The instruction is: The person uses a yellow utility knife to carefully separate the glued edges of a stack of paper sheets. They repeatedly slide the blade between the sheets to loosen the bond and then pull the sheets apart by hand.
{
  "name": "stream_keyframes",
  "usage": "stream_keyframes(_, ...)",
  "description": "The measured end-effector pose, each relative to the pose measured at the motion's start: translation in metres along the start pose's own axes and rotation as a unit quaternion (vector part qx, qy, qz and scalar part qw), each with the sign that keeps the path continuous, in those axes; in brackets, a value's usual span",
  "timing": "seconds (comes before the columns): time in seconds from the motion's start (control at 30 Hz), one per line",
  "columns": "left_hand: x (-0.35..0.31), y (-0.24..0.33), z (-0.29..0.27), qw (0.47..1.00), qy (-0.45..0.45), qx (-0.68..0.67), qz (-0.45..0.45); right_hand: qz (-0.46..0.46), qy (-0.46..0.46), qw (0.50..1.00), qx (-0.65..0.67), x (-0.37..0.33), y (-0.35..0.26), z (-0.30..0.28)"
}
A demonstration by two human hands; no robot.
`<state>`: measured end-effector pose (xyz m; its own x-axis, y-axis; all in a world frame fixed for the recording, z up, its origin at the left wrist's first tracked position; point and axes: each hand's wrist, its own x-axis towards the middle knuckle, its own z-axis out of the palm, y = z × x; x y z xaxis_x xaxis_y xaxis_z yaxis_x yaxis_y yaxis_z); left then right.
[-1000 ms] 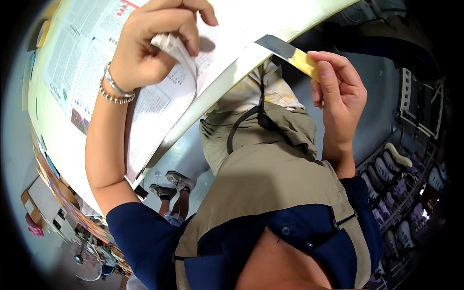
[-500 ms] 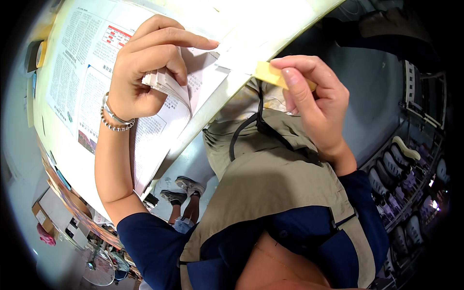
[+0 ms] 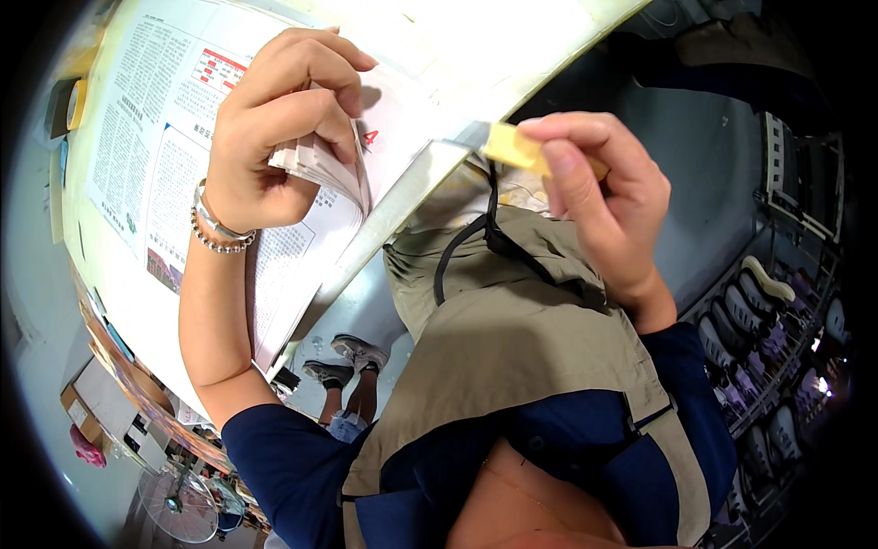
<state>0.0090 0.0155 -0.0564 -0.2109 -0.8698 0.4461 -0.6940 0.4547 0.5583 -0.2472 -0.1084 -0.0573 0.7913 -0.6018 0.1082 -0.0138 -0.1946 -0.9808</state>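
My left hand (image 3: 274, 137) pinches a folded wad of newspaper pages (image 3: 325, 169) and lifts them off the open newspaper (image 3: 155, 156) spread on the white table (image 3: 476, 55). A bead bracelet and a metal bangle sit on that wrist. My right hand (image 3: 594, 192) grips the yellow handle of a utility knife (image 3: 512, 146). The knife's metal blade end points left and touches the table's front edge near the paper. My tan vest and dark blue sleeves fill the lower middle.
A roll of tape (image 3: 75, 101) lies at the table's far left. Shelves with boxes (image 3: 101, 403) and a floor fan (image 3: 178, 503) stand lower left. Another person's feet in grey shoes (image 3: 343, 361) stand under the table edge. A rack of shoes (image 3: 768, 366) lines the right side.
My right hand has brought the knife down and left toward the table edge, from raised to nearly level. My left hand has gathered and lifted the pages higher.
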Motion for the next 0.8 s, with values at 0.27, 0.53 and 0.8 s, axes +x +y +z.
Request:
stream_keyframes(0.27, -0.001, 0.012, 0.007, 0.996, 0.053, -0.006, -0.071, 0.055, 0.03, 0.998, 0.016, 0.004, 0.004, -0.006)
stream_keyframes(0.53, 0.005, 0.013, 0.009, 0.997, 0.012, 0.067, -0.025, 0.021, 0.01, 1.0, 0.017, 0.003, 0.002, -0.001)
stream_keyframes(0.8, 0.0, 0.011, 0.005, 0.994, 0.015, 0.112, 0.004, -0.043, 0.014, 0.999, -0.011, 0.016, 0.009, 0.013)
